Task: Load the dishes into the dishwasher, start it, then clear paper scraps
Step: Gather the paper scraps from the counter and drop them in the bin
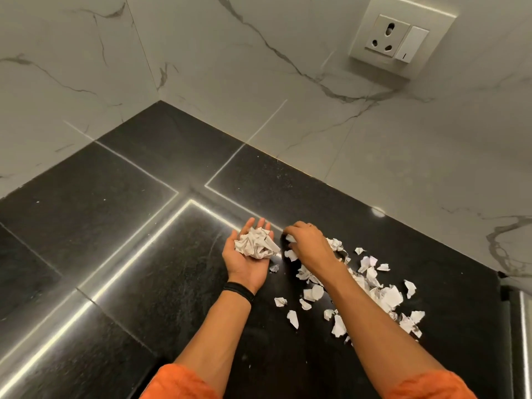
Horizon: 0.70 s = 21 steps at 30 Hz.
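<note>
Orange sleeves [178,381] frame the bottom edge, both cut off by it, and two bare forearms reach out over a black stone counter [115,226]. The counter is glossy and speckled, and bright strips of light reflect across it in straight lines. It runs into a corner where two white marble walls [259,82] with grey veins meet. A socket [387,36] with a switch [411,44] beside it sits high on the right wall.

The left hand [247,263] lies palm up, fingers loosely spread, and a crumpled paper wad [256,244] rests in the palm. A dark wristband [239,290] circles that wrist. The right hand [306,241], just beside it, is palm down with fingers curled, pinching a white scrap [289,239] at the fingertips. A thin ring [311,225] shows on one finger.

Torn white scraps [385,295] lie scattered on the counter to the right of the left hand, mostly under and beyond the right forearm, which hides part of the pile. A few loose pieces lie between the two arms.

At the far right edge a pale, shiny upright strip [524,326] is cut off by the frame; what it belongs to cannot be told. Any print on the paper is too small to read.
</note>
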Each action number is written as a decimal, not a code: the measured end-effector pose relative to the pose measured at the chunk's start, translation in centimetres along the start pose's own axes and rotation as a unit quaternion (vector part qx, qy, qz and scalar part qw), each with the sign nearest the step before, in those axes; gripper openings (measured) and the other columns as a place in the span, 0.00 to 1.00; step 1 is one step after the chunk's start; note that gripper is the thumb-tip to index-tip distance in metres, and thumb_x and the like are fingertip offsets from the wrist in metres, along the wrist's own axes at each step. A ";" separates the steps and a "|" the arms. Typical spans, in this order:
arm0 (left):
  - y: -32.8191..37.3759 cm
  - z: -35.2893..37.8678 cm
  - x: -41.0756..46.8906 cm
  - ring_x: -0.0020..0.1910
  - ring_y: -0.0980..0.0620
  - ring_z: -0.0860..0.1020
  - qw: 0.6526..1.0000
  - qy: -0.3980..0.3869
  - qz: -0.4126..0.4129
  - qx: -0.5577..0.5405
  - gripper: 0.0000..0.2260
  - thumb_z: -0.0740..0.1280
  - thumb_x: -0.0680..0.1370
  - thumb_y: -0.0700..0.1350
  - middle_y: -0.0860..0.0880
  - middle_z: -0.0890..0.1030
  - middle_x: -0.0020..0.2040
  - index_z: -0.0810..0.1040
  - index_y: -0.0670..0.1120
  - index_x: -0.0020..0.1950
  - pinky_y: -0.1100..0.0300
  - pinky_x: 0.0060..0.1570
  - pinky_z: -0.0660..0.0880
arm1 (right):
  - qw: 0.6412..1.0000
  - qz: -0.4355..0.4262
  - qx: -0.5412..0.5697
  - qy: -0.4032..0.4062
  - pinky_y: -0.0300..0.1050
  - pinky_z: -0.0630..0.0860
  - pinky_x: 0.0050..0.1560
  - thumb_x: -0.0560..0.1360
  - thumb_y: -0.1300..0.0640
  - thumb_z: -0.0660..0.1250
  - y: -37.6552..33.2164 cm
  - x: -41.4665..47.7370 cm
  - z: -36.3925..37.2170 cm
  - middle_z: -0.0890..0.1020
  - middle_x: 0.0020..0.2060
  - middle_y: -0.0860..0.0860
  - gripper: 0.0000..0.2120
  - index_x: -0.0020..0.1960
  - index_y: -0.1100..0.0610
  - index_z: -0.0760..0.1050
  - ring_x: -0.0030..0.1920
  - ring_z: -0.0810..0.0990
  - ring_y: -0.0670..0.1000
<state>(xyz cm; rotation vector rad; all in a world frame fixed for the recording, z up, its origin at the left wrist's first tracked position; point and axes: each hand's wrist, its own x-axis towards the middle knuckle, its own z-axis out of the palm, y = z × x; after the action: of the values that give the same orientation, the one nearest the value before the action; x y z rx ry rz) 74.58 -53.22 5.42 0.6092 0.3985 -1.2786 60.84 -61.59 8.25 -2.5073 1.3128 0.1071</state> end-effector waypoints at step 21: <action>-1.6 0.7 -4.0 0.64 0.40 0.79 0.994 -0.056 -0.095 0.011 0.25 0.56 0.83 0.55 0.39 0.77 0.70 0.77 0.41 0.71 0.45 0.63 0.75 | 0.958 0.012 0.274 0.082 0.35 0.77 0.49 0.79 0.46 0.69 -3.8 -2.7 -5.6 0.86 0.46 0.39 0.11 0.59 0.47 0.84 0.46 0.82 0.38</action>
<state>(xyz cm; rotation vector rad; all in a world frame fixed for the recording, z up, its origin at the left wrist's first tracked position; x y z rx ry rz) 72.00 -50.89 7.98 0.5236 0.3560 -1.4939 61.94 -59.15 15.00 -2.0558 1.2240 -0.4123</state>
